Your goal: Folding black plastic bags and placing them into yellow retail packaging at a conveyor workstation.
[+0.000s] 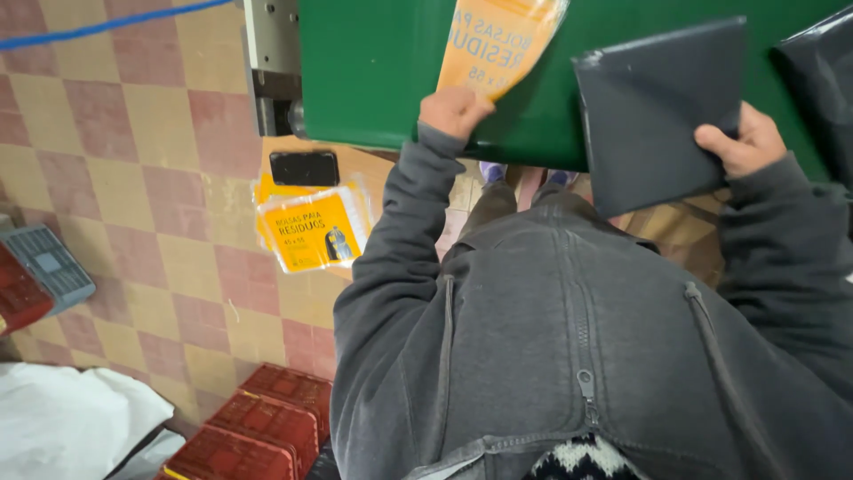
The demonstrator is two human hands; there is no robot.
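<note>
Folded dark plastic bags [657,111] sit in my right hand [742,142]. My thumb is on top and my other fingers are curled under, shut tight on one edge of the stack. The stack lies flat on the green table [373,71], a little past my fingers.

My left hand [453,108] is closed in a fist on the bottom end of an orange plastic sleeve [498,40]. The sleeve reaches up and away from my fist, over the green table. It looks flat, so I think nothing is in it yet. The dark bags are still outside it, off to the right of my left fist. So I think the folding is done, and putting the bags in the sleeve is still left.

Another dark bag [822,80] lies just past my right hand, at the far right edge. Below my left arm, down on a wooden stand, is a pile of yellow packs [311,229] with a small black thing [304,167] beside them. Red crates [258,427] and a white sheet [71,422] are on the tiled floor [133,133]. A grey scale [49,262] is far to the left. Nothing sits between my two hands, so the way is open.
</note>
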